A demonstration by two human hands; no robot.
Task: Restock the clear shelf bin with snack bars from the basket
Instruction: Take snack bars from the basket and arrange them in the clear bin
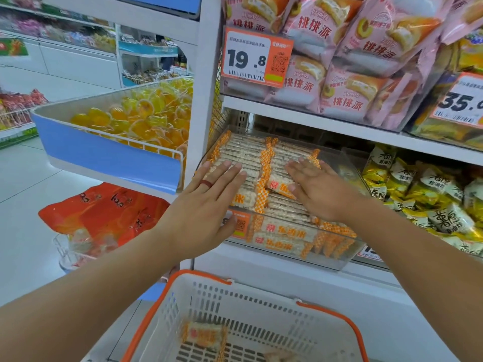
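**Both hands flatten the bars in the nearly full bin**

The left hand and the right hand lie flat on the top layer of snack bars inside the clear shelf bin. The fingers of both hands are straight and spread, palms down; they grip nothing. I judge that the hands press the bars down and level them, so that the rows sit evenly and do not rise over the front wall of the bin. The left hand, which wears a red ring, covers the left row, and its thumb hangs over the front edge. The right hand covers the right row, beside one loose bar that lies crooked across the others.

The bin stands on the lower shelf, under the shelf with pink cake packs. It holds many bars in orange-checked wrappers, stacked in two rows and several layers, and it looks almost full.

The basket stands below, white with orange handles. In it one bar is plainly visible near the bottom, and perhaps another at the lower edge, too blurred to be sure. So the restocking seems close to its end.
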